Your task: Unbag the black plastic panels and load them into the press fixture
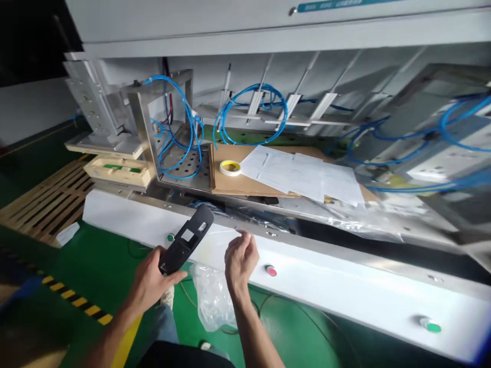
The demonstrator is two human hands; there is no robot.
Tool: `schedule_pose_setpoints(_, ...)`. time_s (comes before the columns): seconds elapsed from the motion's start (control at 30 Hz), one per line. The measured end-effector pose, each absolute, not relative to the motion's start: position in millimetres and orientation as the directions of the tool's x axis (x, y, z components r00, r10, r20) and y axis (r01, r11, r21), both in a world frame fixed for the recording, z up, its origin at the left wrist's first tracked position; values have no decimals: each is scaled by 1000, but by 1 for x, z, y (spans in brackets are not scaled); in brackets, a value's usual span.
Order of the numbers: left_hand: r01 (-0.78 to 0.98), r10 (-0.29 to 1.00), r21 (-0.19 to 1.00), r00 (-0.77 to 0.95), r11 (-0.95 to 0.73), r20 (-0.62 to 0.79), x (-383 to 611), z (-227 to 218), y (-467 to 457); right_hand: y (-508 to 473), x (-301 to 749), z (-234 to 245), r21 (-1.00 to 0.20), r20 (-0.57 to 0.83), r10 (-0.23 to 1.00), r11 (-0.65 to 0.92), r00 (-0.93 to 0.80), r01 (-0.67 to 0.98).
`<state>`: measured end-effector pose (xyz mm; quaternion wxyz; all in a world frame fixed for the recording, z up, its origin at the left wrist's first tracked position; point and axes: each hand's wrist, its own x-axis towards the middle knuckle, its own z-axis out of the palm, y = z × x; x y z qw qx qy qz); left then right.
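Note:
My left hand (150,280) grips the lower end of a long black plastic housing (179,254) with rounded ends and rectangular openings. The housing is tilted, its far end up and to the right, over the white front panel. To its right, my right hand (241,258) is closed, thumb and forefinger pressed together. A thin pale line runs left from these fingertips toward the housing; what they pinch is too small to make out. Below and between the hands is a clear plastic bag (213,299).
A cardboard sheet (222,185) on the bench bears a tape roll (230,167) and white papers (293,171). Blue air hoses (255,140) loop behind. A press fixture (118,171) stands left. The white panel (337,286) carries a red button (271,270) and green buttons (430,325).

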<state>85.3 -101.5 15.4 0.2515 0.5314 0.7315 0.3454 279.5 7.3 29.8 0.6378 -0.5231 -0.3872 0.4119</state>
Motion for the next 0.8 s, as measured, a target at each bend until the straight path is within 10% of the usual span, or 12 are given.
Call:
schedule_pose_setpoints(0.43,598,992,799,-59,-53,110,-29,101,50,60,251,53,-963,-40,599,191,800,-191)
schedule_pose_setpoints(0.57,528,969,849,-217,18,115,-46,97,68,58,274,19,-961,-177,484,103,857,-256)
schedule_pose_setpoints(0.8,437,1000,899,-2,1,0,-8,58,41,51,259,-35,-933,-335,399,-16,853,-359)
